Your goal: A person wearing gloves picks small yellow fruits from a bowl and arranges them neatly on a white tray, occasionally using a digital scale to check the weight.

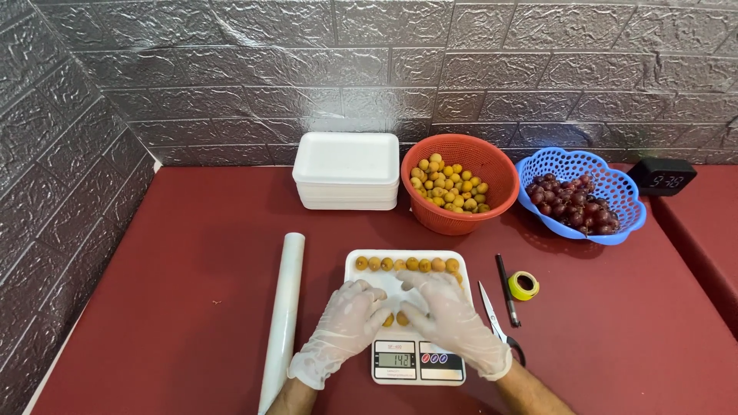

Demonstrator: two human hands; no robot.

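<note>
Both my hands wear thin clear gloves and rest over a white foam tray that sits on a small digital kitchen scale. A row of small yellow-orange fruits lines the tray's far edge. My left hand and my right hand lie palm down, fingertips meeting over a few more of the fruits near the tray's front. Whether either hand pinches a fruit is hidden by the fingers.
A roll of clear film lies left of the scale; scissors, a black pen and yellow tape lie right. Behind stand stacked white foam trays, an orange basket of yellow fruits, a blue basket of dark grapes and a black clock.
</note>
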